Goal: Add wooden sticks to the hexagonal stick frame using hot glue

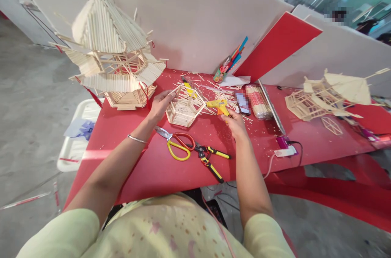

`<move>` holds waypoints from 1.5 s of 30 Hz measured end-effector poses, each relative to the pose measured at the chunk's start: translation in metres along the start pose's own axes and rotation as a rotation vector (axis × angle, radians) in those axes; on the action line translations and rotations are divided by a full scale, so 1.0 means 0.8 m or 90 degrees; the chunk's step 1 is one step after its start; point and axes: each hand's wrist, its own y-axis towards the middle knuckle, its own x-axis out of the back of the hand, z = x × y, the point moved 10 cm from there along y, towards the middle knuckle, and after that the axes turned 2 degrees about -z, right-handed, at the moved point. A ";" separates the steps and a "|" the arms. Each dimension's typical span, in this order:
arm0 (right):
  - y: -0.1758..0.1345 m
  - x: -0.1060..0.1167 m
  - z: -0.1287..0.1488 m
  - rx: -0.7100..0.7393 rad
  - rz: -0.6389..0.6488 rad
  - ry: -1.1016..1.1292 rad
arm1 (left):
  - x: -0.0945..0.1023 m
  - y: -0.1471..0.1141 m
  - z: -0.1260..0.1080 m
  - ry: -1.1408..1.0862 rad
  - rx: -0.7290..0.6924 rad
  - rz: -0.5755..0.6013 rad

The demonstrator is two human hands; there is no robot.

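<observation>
My left hand point(163, 105) grips the upper left edge of a small hexagonal frame point(185, 116) made of thin wooden sticks, tilted above the red table. In my right hand point(235, 123) is a yellow hot glue gun point(220, 106), its nozzle pointing left at the frame's right corner. Whether the nozzle touches the wood, I cannot tell. Loose sticks point(224, 94) and small offcuts lie scattered behind both hands. A yellow utility knife point(188, 88) lies just behind the frame. Nearer to me are scissors point(177, 146) with red and yellow handles and black-and-yellow pliers point(210, 158).
A tall stick-built pagoda point(111, 58) stands at the left. Further right are a phone point(242, 102), a bagged bundle of sticks point(259, 101) and another stick model point(324, 95) on its side. A pen cup point(219, 75) stands by the white partition point(195, 18). A power adapter point(286, 146) trails cables.
</observation>
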 end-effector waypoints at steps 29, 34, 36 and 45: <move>-0.126 0.022 0.151 0.397 -0.249 -0.493 | 0.002 -0.002 0.011 0.025 0.003 -0.020; -0.132 0.021 0.153 0.411 -0.252 -0.504 | 0.003 -0.001 0.013 0.020 0.003 -0.019; -0.132 0.022 0.151 0.414 -0.250 -0.497 | 0.003 0.000 0.014 0.020 0.003 -0.019; -0.135 0.040 0.132 0.356 -0.292 -0.445 | 0.005 0.001 0.018 0.027 0.007 -0.023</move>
